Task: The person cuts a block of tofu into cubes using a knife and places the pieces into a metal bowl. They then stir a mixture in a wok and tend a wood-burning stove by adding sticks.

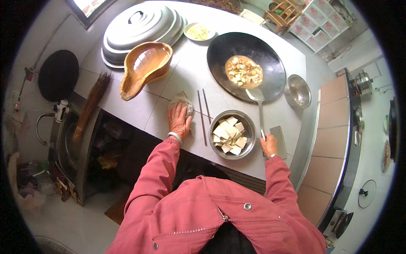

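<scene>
My left hand (178,122) rests palm down on a crumpled greyish cloth (185,98), pressing it to the tiled counter. In my right hand (269,144) is the handle of a metal wok spatula (255,94), whose blade lies over the near rim of a black wok (219,65). Diced tofu in brown broth (244,72) sits at the wok's bottom. Between my hands stands a steel bowl (252,143) of white tofu pieces (229,133). Two dark chopsticks (202,119) lie left of that bowl. A flat grey blade, apparently a cleaver (278,138), lies beside my right hand, its handle hidden.
A gourd ladle (128,84) containing liquid stands at the left, before a large aluminium lid (144,30). Behind are a plate of chopped yellow-green pieces (199,32) and, right of the wok, an empty-looking steel bowl (298,91). A straw brush (92,101) leans across the counter's left edge.
</scene>
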{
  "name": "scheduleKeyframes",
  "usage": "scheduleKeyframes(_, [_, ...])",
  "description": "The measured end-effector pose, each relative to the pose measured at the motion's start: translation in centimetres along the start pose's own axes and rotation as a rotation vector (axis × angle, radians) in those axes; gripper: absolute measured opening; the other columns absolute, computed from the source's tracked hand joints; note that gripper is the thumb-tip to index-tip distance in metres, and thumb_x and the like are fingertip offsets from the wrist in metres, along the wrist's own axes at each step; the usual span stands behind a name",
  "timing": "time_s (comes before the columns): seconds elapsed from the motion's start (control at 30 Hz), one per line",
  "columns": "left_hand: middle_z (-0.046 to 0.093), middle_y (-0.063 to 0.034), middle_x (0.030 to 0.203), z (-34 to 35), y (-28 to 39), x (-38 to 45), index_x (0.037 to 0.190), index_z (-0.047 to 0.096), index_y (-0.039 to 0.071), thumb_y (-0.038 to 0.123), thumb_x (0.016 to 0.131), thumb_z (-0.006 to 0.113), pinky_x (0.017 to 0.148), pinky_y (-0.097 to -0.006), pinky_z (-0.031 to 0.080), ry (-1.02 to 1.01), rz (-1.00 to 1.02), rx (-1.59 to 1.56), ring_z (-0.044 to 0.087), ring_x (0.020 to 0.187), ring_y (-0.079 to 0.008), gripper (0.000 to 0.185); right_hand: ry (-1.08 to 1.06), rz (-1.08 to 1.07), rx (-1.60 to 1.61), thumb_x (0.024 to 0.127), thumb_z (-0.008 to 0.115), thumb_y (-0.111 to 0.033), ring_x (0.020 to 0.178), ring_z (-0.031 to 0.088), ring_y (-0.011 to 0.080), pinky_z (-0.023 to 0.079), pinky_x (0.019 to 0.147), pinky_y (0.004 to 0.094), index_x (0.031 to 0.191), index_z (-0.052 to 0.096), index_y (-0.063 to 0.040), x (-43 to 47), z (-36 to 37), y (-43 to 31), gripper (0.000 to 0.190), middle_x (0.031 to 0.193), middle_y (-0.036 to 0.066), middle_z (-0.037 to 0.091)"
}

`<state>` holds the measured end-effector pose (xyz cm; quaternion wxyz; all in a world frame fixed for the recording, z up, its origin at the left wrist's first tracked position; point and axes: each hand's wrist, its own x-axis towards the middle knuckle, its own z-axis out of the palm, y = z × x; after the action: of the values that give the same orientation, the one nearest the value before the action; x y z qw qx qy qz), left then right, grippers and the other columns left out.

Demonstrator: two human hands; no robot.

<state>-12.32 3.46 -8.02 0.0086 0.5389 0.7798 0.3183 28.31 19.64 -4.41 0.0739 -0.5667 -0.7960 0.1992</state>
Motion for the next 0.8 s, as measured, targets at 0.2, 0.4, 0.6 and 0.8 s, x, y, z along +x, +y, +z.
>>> scheduleKeyframes(0.2, [0.035, -0.0183, 0.153, -0.8, -1.2, 1.0, 0.138, 0.050, 0.009, 0.031, 0.094, 0.054, 0.120, -0.0496, 0.014, -0.113, -0.036, -0.206, 0.024, 0.144, -0.0400, 0.049, 0.031, -0.099, -0.128, 0.083, 0.064, -0.018, 0.086, 0.059, 0.0437, 0.047, 0.077, 0.0509, 0.089, 0.063, 0.005, -1.5, 0.5, 0.2, 0.024, 0.089, 0.025, 0.062])
scheduleKeyframes(0.4, [0.043, -0.0185, 0.148, -4.0, -0.6, -0.1, 0.135, 0.052, 0.002, 0.019, 0.097, 0.053, 0.117, -0.0438, 0.025, -0.050, -0.055, -0.358, 0.031, 0.142, -0.0369, 0.041, 0.135, 0.040, 0.132, 0.088, 0.063, -0.023, 0.086, 0.062, 0.0401, 0.050, 0.079, 0.0458, 0.100, 0.067, 0.001, -6.1, -1.9, -2.4, 0.027, 0.091, 0.024, 0.064])
scheduleKeyframes(0.6, [0.059, -0.0211, 0.126, -7.5, 2.2, -3.5, 0.127, 0.056, 0.001, 0.016, 0.098, 0.054, 0.102, -0.0402, 0.043, -0.178, -0.019, -0.520, 0.055, 0.120, -0.0361, 0.033, -0.030, 0.274, 0.443, 0.088, 0.061, -0.025, 0.086, 0.068, 0.0338, 0.053, 0.079, 0.0406, 0.103, 0.067, 0.002, -11.5, 0.4, -3.2, 0.032, 0.091, 0.022, 0.070])
scheduleKeyframes(0.8, [0.070, -0.0139, 0.110, -9.9, 1.9, -6.8, 0.119, 0.062, -0.003, 0.009, 0.098, 0.056, 0.092, -0.0313, 0.049, -0.332, -0.158, -0.620, 0.065, 0.105, -0.0209, 0.025, -0.073, 0.304, 0.388, 0.086, 0.061, -0.023, 0.087, 0.068, 0.0377, 0.054, 0.081, 0.0423, 0.099, 0.068, 0.003, -17.0, 2.3, -2.8, 0.030, 0.090, 0.023, 0.070])
